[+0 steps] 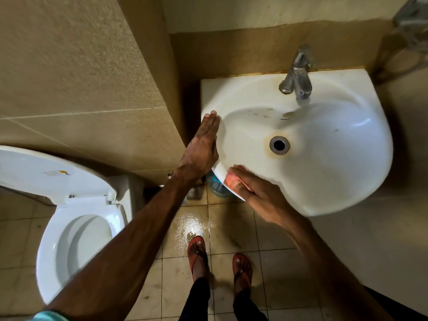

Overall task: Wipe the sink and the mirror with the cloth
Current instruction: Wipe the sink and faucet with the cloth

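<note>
Cloth (232, 180), pinkish, sits on the near-left rim of the sink (335, 158) under the right grip (261, 195), whose straight fingers press it down. The left grip (203, 147), flat and unclenched, rests against the sink's left edge.

Dim warm light, glare on wet floor (190, 225), blurred wide-angle edges.

The cloth (231, 179) at the sink's (335, 158) seven o'clock rim shows only a pink corner. The right hand (261, 195), smeared with motion, covers the rest. Under that rim a bluish container (214, 185) is mostly hidden. At one o'clock a blurred metal fixture (412, 22) runs off the edge. The print (285, 119) below the tap (297, 75) is too small to read.
</note>
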